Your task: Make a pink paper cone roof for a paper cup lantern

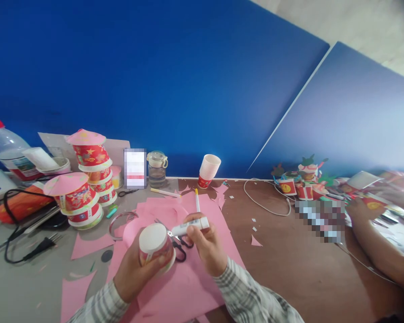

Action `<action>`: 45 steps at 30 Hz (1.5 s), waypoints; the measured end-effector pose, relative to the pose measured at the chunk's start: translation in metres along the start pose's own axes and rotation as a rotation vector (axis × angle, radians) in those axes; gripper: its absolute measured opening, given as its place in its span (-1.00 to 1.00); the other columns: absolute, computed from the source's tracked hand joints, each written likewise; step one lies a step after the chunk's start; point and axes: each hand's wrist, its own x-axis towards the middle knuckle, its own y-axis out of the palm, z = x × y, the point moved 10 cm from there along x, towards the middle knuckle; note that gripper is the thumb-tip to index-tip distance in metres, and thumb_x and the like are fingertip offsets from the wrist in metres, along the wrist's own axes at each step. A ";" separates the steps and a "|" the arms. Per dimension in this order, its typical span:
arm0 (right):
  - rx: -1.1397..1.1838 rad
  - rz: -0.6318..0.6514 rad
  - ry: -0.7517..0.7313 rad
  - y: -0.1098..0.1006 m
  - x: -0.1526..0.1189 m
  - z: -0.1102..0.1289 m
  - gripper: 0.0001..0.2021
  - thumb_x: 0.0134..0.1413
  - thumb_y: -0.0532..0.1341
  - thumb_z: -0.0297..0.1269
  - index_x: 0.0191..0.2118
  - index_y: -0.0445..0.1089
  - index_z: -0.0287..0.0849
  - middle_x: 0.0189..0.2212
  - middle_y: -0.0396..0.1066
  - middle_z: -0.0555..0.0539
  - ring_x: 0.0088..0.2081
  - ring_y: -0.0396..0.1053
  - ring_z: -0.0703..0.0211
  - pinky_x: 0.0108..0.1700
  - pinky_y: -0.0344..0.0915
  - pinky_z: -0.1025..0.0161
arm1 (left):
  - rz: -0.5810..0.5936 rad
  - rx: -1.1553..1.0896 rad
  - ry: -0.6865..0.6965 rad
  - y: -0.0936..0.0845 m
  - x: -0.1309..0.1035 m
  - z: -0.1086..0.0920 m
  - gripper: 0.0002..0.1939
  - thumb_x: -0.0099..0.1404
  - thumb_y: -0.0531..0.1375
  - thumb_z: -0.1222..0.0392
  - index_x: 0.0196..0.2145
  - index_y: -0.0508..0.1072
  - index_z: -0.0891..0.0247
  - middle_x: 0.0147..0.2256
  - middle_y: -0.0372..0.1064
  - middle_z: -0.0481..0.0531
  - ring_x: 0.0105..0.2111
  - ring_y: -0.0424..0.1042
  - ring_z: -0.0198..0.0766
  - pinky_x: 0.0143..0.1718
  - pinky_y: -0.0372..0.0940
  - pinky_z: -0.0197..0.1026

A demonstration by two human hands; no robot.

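Observation:
My left hand is closed around a red and white paper cup, its white base facing up. In my right hand is a white glue stick, pinched between thumb and fingers and pointing left toward the cup, just apart from it. Scissors with black handles lie between the two hands on pink paper, partly hidden by the cup and the right hand. A yellow-capped white marker lies just beyond the right hand.
Stacked paper-cup towers with pink cone tops stand at left, near a black plug and cord. Along the blue partition are a lit phone, a lidded glass jar and nested cups. Another person's arm is at right.

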 end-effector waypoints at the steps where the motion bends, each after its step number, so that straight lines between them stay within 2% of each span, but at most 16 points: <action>1: 0.030 -0.028 -0.001 -0.005 0.002 -0.002 -0.75 -0.16 0.28 -0.11 -0.37 0.39 -0.16 -0.70 0.23 0.12 -0.64 0.15 0.31 -0.59 0.13 0.40 | 0.027 -0.100 -0.042 0.003 -0.001 0.004 -0.62 -0.14 0.24 -0.08 -0.37 0.37 0.16 -0.48 0.45 -0.07 -0.51 0.42 -0.17 -0.53 0.37 -0.16; 6: 0.064 -0.026 0.037 -0.008 0.008 -0.018 -0.74 -0.17 0.29 -0.12 -0.36 0.40 -0.17 -0.69 0.28 0.09 -0.63 0.18 0.30 -0.58 0.15 0.40 | 0.208 -0.497 -0.220 0.031 -0.007 0.014 -0.54 -0.23 0.30 -0.06 -0.34 0.40 0.18 -0.45 0.49 -0.01 -0.44 0.43 -0.05 -0.43 0.37 -0.05; 12: 0.015 0.004 0.050 0.004 -0.001 -0.014 -0.78 -0.16 0.26 -0.13 -0.38 0.38 -0.15 -0.73 0.25 0.11 -0.69 0.14 0.32 -0.63 0.09 0.43 | 0.282 -0.602 -0.310 0.044 -0.012 0.027 -0.57 -0.21 0.30 -0.05 -0.36 0.40 0.19 -0.44 0.49 0.02 -0.42 0.42 -0.04 -0.42 0.37 -0.03; 17: -0.243 0.052 -0.098 0.018 -0.016 0.008 -0.90 -0.09 0.20 -0.26 -0.36 0.39 -0.06 -0.61 0.34 0.06 -0.62 0.26 0.22 -0.53 0.23 0.34 | 0.284 -0.589 -0.321 0.045 -0.014 0.031 -0.57 -0.21 0.28 -0.09 -0.36 0.40 0.18 -0.50 0.46 -0.03 -0.46 0.41 -0.07 -0.46 0.36 -0.05; 21: -0.449 0.020 -0.250 0.019 -0.024 0.021 -0.87 -0.10 0.20 -0.32 -0.33 0.40 -0.03 -0.47 0.42 0.00 -0.47 0.37 0.12 -0.39 0.30 0.28 | 0.336 -0.646 -0.342 0.053 -0.018 0.030 -0.54 -0.19 0.28 -0.07 -0.32 0.38 0.18 -0.46 0.45 -0.01 -0.42 0.41 -0.05 -0.42 0.36 -0.02; 25: -0.297 -0.045 -0.131 0.003 -0.015 0.004 -0.89 -0.07 0.18 -0.23 -0.37 0.36 -0.09 -0.67 0.26 0.10 -0.67 0.21 0.25 -0.60 0.20 0.36 | 0.343 -0.700 -0.398 0.054 -0.023 0.035 -0.50 -0.24 0.30 -0.07 -0.30 0.38 0.18 -0.42 0.46 0.03 -0.43 0.41 -0.05 -0.42 0.35 -0.03; 28: -0.137 -0.093 -0.073 -0.006 -0.007 -0.009 -0.85 -0.12 0.21 -0.18 -0.40 0.35 -0.13 -0.71 0.20 0.14 -0.69 0.12 0.31 -0.63 0.13 0.41 | 0.360 -0.743 -0.431 0.054 -0.027 0.034 -0.51 -0.28 0.31 -0.06 -0.34 0.40 0.15 -0.46 0.46 0.00 -0.48 0.41 -0.08 -0.44 0.34 -0.03; 34: 0.101 -0.053 0.035 -0.001 0.002 -0.030 -0.77 -0.19 0.30 -0.15 -0.40 0.40 -0.19 -0.72 0.29 0.08 -0.67 0.16 0.31 -0.62 0.13 0.42 | 0.586 -0.798 -0.450 0.075 -0.041 0.012 -0.63 -0.24 0.31 0.03 -0.41 0.41 0.14 -0.53 0.43 -0.02 -0.54 0.38 -0.17 -0.52 0.29 -0.16; 42: 0.270 -0.174 -0.010 -0.024 0.016 -0.023 -0.80 -0.22 0.28 -0.15 -0.46 0.37 -0.14 -0.68 0.21 0.13 -0.66 0.10 0.36 -0.59 0.12 0.44 | 0.634 -0.846 -0.447 0.078 -0.043 0.003 -0.62 -0.24 0.33 0.04 -0.41 0.41 0.19 -0.55 0.39 -0.03 -0.54 0.34 -0.21 -0.51 0.25 -0.18; 45: 0.287 -0.169 -0.005 -0.026 0.014 -0.017 -0.84 -0.25 0.27 -0.18 -0.52 0.38 -0.15 -0.69 0.19 0.12 -0.67 0.08 0.36 -0.61 0.13 0.44 | 0.581 -0.896 -0.419 0.073 -0.042 0.009 -0.58 -0.20 0.33 0.03 -0.33 0.39 0.18 -0.49 0.39 -0.03 -0.49 0.36 -0.18 -0.48 0.27 -0.15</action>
